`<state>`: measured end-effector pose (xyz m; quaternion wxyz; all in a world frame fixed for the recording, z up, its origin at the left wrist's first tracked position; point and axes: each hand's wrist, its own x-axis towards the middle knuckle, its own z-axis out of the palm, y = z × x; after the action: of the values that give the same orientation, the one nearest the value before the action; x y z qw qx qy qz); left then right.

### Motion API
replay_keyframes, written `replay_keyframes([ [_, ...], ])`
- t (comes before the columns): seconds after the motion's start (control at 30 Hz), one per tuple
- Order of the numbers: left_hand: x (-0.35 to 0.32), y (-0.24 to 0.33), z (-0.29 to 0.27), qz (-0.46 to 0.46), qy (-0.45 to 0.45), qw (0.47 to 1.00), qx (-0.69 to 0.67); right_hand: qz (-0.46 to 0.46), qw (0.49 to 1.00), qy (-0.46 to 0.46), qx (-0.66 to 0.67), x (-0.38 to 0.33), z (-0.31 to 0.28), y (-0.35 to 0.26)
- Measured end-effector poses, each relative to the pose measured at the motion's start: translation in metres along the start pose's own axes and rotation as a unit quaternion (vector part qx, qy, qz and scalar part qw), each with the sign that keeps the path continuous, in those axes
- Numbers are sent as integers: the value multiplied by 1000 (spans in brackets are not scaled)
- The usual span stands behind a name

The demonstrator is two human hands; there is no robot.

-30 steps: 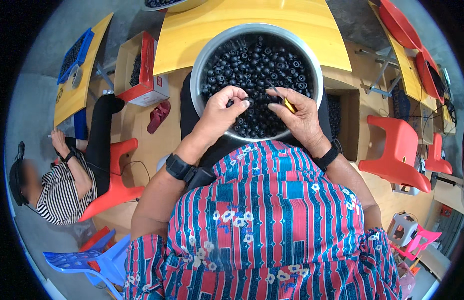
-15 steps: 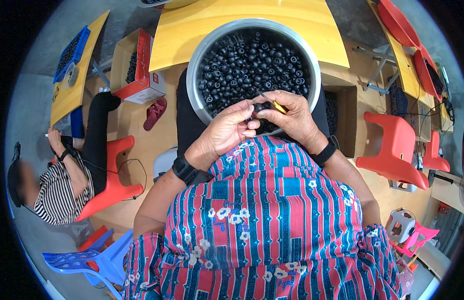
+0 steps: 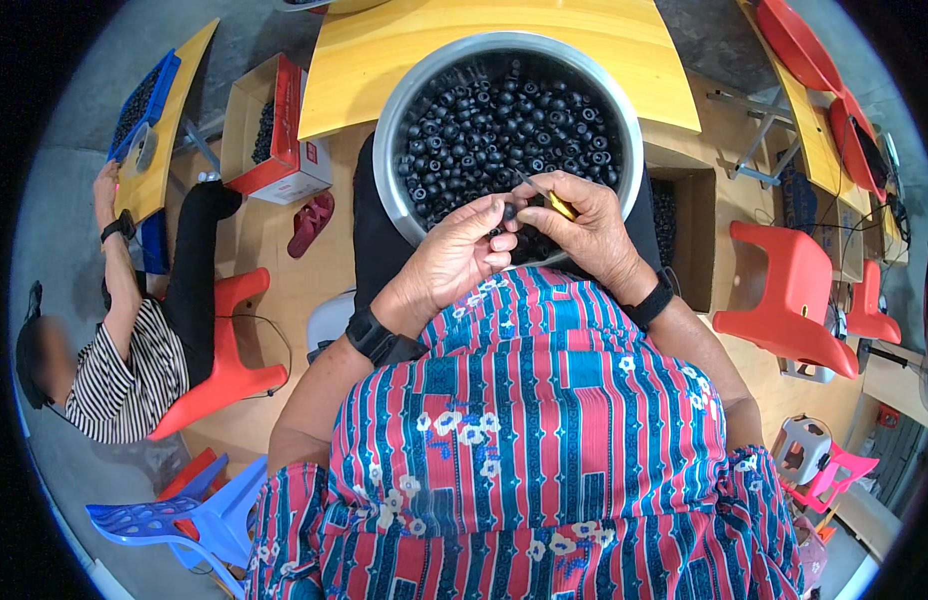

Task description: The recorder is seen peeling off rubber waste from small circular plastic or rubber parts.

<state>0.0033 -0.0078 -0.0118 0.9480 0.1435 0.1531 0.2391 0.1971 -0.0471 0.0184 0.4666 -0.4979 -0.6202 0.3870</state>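
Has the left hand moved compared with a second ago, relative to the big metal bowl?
Yes. The left hand has drawn back toward the body, from over the dark round pieces to the near rim of the metal bowl.

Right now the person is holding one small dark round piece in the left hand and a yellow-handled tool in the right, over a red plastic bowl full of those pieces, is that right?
Not quite: the bowl is shiny metal, not red plastic, as the head view shows. The rest holds: the left hand pinches one small dark round piece, and the right hand holds a yellow-handled tool over the bowl full of them.
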Motion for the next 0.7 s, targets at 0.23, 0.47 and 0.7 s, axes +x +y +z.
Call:
replay_keyframes([
  [0.23, 1, 2, -3, -5, 5, 1000, 8, -9, 999, -37, 0, -1, 1, -5],
  [0.47, -1, 2, 6, -14, 32, 999, 34, -5, 998, -54, -31, 0, -2, -8],
  [0.7, -3, 3, 13, -7, 20, 996, 89, -14, 997, -61, -41, 0, -1, -9],
])
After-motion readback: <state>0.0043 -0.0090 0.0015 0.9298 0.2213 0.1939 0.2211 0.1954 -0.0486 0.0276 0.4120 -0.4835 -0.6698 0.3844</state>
